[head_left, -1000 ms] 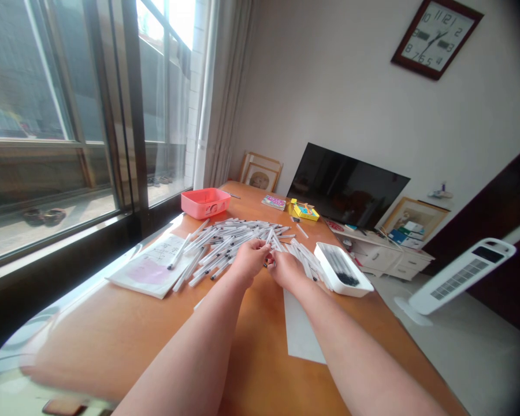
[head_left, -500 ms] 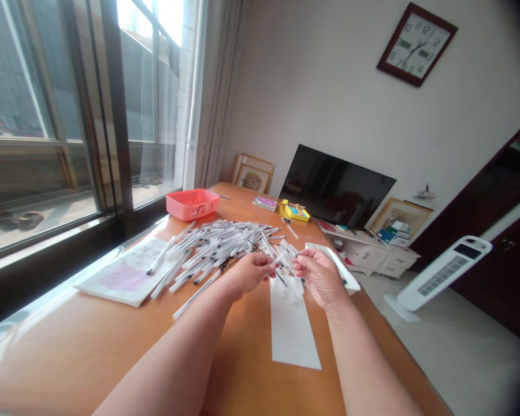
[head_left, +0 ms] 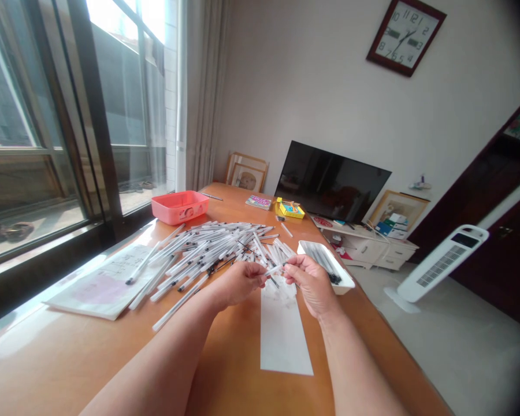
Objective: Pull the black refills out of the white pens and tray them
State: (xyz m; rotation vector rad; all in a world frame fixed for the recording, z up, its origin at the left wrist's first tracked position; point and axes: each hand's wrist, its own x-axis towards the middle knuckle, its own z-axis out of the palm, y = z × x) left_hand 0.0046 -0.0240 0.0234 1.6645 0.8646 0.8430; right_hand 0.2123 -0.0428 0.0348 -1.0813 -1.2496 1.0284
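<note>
Left hand and right hand are both pinching one thin white pen at the fingertips, looks like anyway, above the table, with a messy pile of pens just left and a white tray just right.

A thin white plastic pen is held up slanted in the air — just in front of a loose heap of same white pens, black-tipped, crossing each other in all directions.
</note>
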